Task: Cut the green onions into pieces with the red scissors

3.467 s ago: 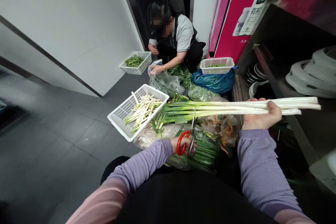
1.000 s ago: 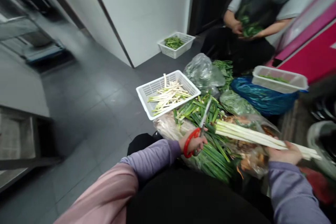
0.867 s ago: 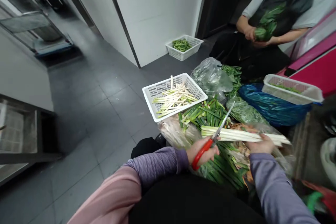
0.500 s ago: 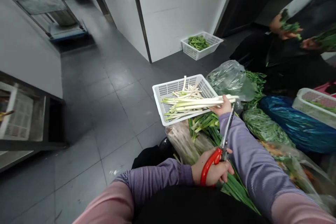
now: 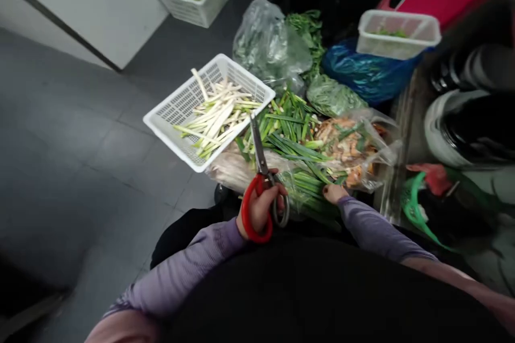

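My left hand (image 5: 261, 209) is closed around the red handle of a pair of scissors (image 5: 260, 158). Their blades point up toward the near rim of a white perforated basket (image 5: 169, 110), and look closed together. Long white stalks (image 5: 221, 112), like trimmed scallions, lie loosely heaped inside that basket. To the right, my right hand (image 5: 335, 193) is down at a pile of long green scallions (image 5: 308, 187), its fingers curled at their edge and partly hidden. Beneath the basket's near edge lies a clear plastic bag (image 5: 229, 169) of pale stalks.
Another white basket (image 5: 193, 5) with greens stands by the wall. Beyond the scallions are a clear bag of greens (image 5: 265, 43), a blue bag (image 5: 370, 72) and a white tub (image 5: 398, 37). A bag of brownish scraps (image 5: 350, 144) and a green-rimmed bag (image 5: 414, 203) lie to the right.
My view has swung right. The bundle of white stalks left my right hand and lies in the basket. That hand has moved down to the green scallions; my left keeps the scissors.
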`<action>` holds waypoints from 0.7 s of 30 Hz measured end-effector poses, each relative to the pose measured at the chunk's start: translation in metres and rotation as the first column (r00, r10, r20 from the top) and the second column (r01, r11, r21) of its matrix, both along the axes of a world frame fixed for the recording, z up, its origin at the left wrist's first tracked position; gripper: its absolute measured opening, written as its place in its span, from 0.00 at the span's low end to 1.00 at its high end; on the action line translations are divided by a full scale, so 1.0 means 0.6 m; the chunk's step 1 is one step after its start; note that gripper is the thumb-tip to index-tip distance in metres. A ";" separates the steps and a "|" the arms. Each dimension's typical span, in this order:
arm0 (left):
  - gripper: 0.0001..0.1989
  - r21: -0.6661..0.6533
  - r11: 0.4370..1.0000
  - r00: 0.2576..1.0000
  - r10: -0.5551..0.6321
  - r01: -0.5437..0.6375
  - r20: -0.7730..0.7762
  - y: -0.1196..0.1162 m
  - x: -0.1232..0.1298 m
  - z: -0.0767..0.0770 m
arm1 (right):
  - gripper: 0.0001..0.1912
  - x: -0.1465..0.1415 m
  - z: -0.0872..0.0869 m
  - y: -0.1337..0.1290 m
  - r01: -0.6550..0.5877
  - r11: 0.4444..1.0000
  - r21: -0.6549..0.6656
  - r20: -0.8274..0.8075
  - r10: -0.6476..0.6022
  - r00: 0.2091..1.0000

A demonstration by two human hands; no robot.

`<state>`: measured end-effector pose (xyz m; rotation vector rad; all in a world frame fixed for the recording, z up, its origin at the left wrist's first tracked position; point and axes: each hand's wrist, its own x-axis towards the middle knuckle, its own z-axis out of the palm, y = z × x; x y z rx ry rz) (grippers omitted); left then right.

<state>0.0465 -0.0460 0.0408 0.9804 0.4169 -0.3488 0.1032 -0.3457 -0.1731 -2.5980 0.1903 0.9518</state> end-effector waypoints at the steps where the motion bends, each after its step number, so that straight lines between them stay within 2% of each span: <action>1: 0.31 0.010 1.000 1.000 -0.005 0.005 -0.007 -0.011 0.004 -0.001 | 0.05 -0.018 -0.008 -0.006 -0.073 0.997 -0.029 -0.030 0.073 0.997; 3: 0.32 0.033 0.999 0.999 -0.030 0.031 -0.028 -0.033 0.007 -0.003 | 0.09 -0.035 -0.025 0.006 -0.235 0.972 -0.025 -0.057 0.233 0.971; 5: 0.31 0.057 0.997 0.997 -0.054 0.057 -0.051 -0.053 0.009 -0.007 | 0.16 -0.026 -0.040 0.035 -0.378 0.926 0.007 -0.037 0.378 0.925; 11: 0.32 0.124 0.990 0.990 -0.057 0.073 -0.128 -0.081 0.030 -0.029 | 0.23 0.062 -0.080 0.112 -0.594 0.802 0.051 0.007 0.595 0.804; 13: 0.33 0.126 0.989 0.985 -0.055 0.077 -0.165 -0.082 0.042 -0.034 | 0.25 0.081 -0.093 0.128 -0.626 0.777 0.070 -0.031 0.629 0.777; 15: 0.34 0.124 0.989 0.979 -0.057 0.082 -0.195 -0.079 0.053 -0.038 | 0.26 0.098 -0.103 0.139 -0.626 0.777 0.058 -0.060 0.629 0.775; 18: 0.35 0.119 0.990 0.973 -0.047 0.076 -0.227 -0.072 0.065 -0.043 | 0.26 0.138 -0.108 0.137 -0.594 0.804 0.012 -0.039 0.594 0.803; 21: 0.37 0.119 0.991 0.968 -0.030 0.062 -0.250 -0.063 0.069 -0.050 | 0.27 0.211 -0.105 0.116 -0.542 0.840 -0.022 0.013 0.542 0.840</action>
